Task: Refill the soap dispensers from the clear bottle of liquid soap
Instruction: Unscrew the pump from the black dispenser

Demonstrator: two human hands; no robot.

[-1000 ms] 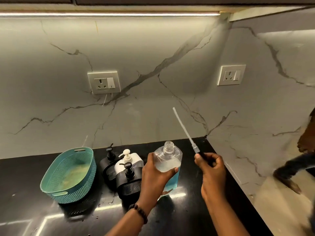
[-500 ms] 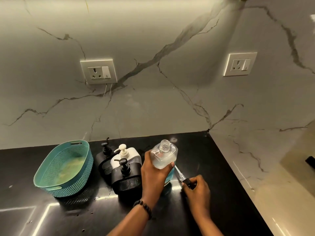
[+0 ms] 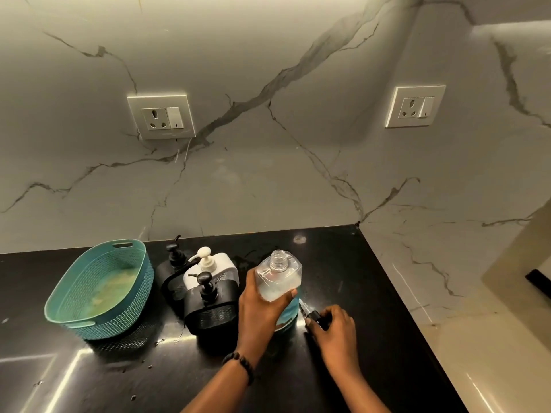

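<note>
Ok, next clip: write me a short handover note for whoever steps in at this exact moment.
Left hand grips the clear bottle, upright on the black counter, neck open, blue soap low inside.
Right hand pinches the bottle's removed pump down at the counter, just right of the bottle.
Three dispensers stand left of the bottle: front black, white, rear black. All pumps are on.
Teal basket sits far left.
Done: bottle opened. Left: let go of the pump, open each dispenser, pour, recap everything.
</note>
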